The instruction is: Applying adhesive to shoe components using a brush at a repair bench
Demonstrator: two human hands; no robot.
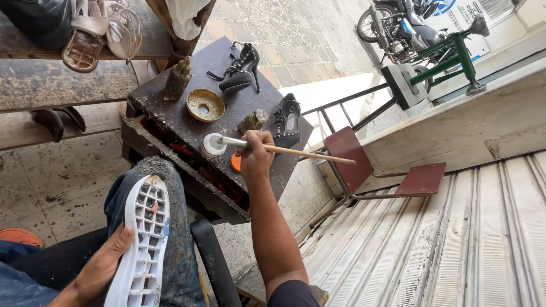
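Street-side cobbler's corner, cobbled paving up top and a ribbed metal shutter (pixel 455 239) along the right, and everything centres on a small, stained dark work table (pixel 227 74). Right hand (pixel 256 156) is closed around a long wooden brush handle (pixel 296 151), fingers wrapped tight near its front end, the stick trailing off past the table's right edge. Brush tip sits at a small white glue pot (pixel 214 144) right on the table's near edge, touching or dipping into it; I can't tell which. Just beside the hand, an orange lid (pixel 235 164) peeks out below the knuckles.

Left hand (pixel 105 264) down at the bottom, palm and fingers cupped against the side of a white shoe sole (pixel 142 239), holding it steady. That sole lies tread-up along the person's knee, on glue-spattered jeans (pixel 176 250), toe pointing towards the table's near left corner.

Moving outward on the table: a shallow brass-coloured dish (pixel 205 105) mid-surface, a crusted bottle (pixel 177 77) near the far left edge, a small grimy jar (pixel 253 120) just beyond the right hand. Black high-heeled shoe (pixel 242 68) stands at the far edge, a second black shoe (pixel 287 120) near the right edge.

Sandals (pixel 96 34) rest on a wooden shelf (pixel 68 79) top left. Folding red seat (pixel 387 170) stands right of the table, a motorcycle (pixel 398 25) parked beyond.
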